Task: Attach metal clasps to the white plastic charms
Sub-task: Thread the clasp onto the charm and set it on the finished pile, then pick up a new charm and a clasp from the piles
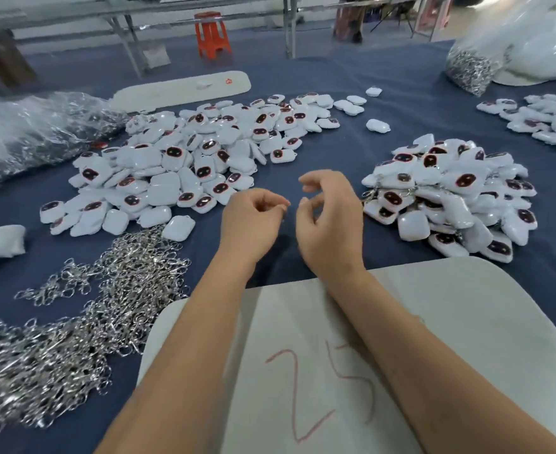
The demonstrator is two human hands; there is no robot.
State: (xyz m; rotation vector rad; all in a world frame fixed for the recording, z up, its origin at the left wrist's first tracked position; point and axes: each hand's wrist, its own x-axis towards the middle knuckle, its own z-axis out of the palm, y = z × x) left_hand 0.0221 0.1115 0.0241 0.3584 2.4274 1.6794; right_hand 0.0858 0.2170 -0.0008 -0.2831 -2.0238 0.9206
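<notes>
Head view is showing both hands hovering mid-counter: the left hand [253, 214] is curling its grip together, seemingly empty, the right hand [327, 221] hanging loosely apart. White charms [171, 158] are lying toward the far-left, metal clasps [83, 306] along the near-left edge.

Clasps [83, 309] left, charm pile [178, 165] behind (second pile [450, 198] right).

Probably a small assembly workshop: heaps of white charms [178, 158] and metal clasps [83, 309] across blue-covered table [302, 126], folding tables [132, 24] behind.
</notes>
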